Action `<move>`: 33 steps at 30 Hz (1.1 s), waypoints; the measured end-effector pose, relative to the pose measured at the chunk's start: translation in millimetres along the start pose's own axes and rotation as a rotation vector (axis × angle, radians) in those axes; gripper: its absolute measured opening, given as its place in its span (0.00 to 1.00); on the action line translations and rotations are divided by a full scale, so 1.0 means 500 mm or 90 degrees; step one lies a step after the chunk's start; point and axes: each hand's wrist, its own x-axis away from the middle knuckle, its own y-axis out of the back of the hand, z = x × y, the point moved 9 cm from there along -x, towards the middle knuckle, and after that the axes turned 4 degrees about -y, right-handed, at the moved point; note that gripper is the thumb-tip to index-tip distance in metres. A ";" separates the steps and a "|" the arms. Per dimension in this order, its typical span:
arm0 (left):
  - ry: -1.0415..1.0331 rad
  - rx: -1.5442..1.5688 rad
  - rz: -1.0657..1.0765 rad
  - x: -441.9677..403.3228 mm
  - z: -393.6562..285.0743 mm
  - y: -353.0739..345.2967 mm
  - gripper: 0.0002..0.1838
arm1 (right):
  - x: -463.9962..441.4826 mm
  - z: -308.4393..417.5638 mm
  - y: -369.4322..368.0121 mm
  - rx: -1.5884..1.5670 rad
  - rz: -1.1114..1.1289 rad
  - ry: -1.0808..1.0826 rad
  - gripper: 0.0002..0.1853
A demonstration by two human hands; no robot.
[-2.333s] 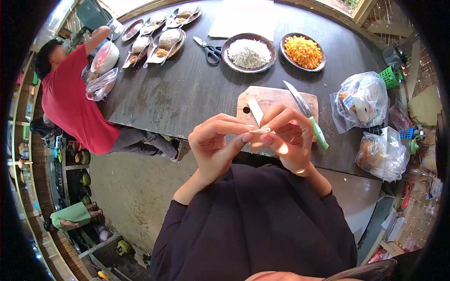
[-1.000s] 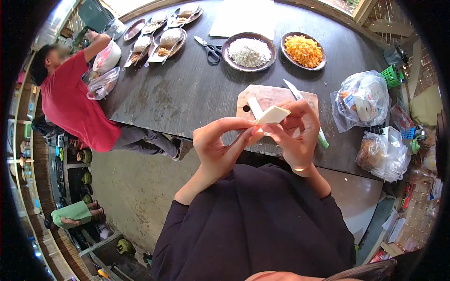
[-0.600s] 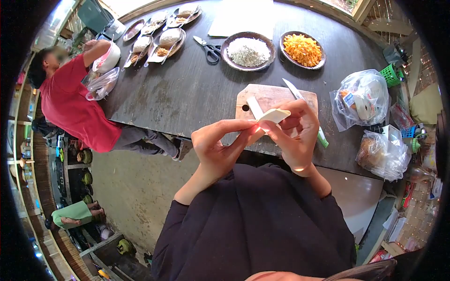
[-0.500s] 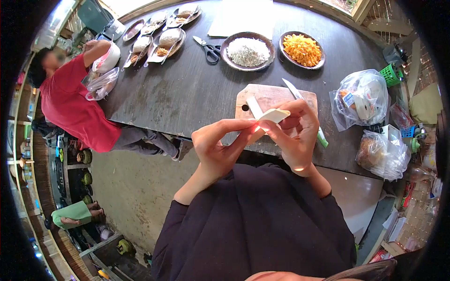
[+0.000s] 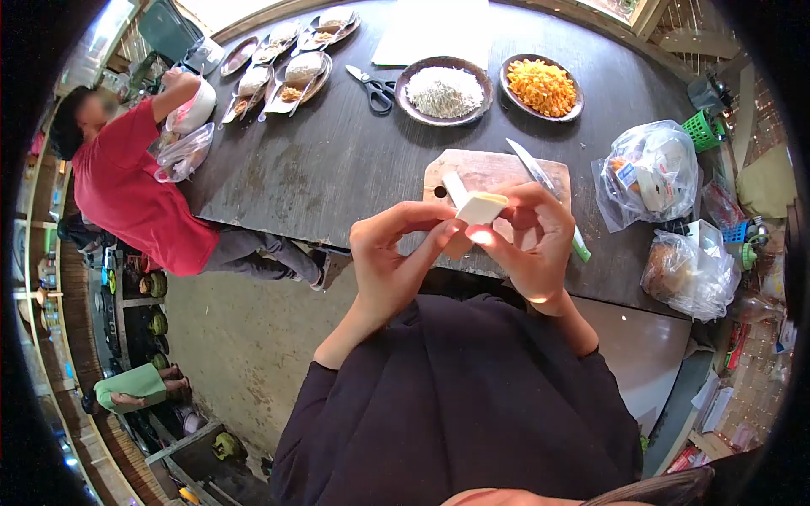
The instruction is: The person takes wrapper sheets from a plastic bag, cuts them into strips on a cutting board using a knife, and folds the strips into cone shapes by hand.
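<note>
My left hand [image 5: 405, 244] and my right hand [image 5: 527, 240] pinch a pale, leek-like piece [image 5: 481, 208] between thumbs and fingers, just above the near part of the cutting board. It is white with a yellowish, folded edge at its far right end. Behind it, a white stalk piece [image 5: 454, 187] lies on the wooden cutting board [image 5: 485, 162]. A kitchen knife [image 5: 531, 164] rests across the board's right side, its green handle end showing below my right hand, which hides part of it.
Beyond the board are a bowl of white shreds [image 5: 443, 91], a bowl of orange pieces [image 5: 540, 88] and scissors [image 5: 375, 88]. Plastic bags [image 5: 650, 181] lie at right. Plates of food [image 5: 304, 76] stand back left. A person in red [image 5: 139, 185] works at the table's left end.
The pale piece has turned in my fingers, showing more of its broad white face. Both hands have shifted slightly, with my right fingers lower and to the left.
</note>
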 end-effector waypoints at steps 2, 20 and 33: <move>0.035 0.037 -0.017 0.007 0.008 0.003 0.08 | -0.003 -0.012 0.001 0.010 0.052 -0.022 0.10; 0.035 0.064 -0.065 0.048 0.017 0.033 0.08 | 0.026 -0.050 -0.029 0.043 0.099 -0.064 0.07; 0.055 0.060 -0.078 0.115 0.042 0.072 0.07 | 0.065 -0.082 -0.067 0.061 0.123 -0.078 0.06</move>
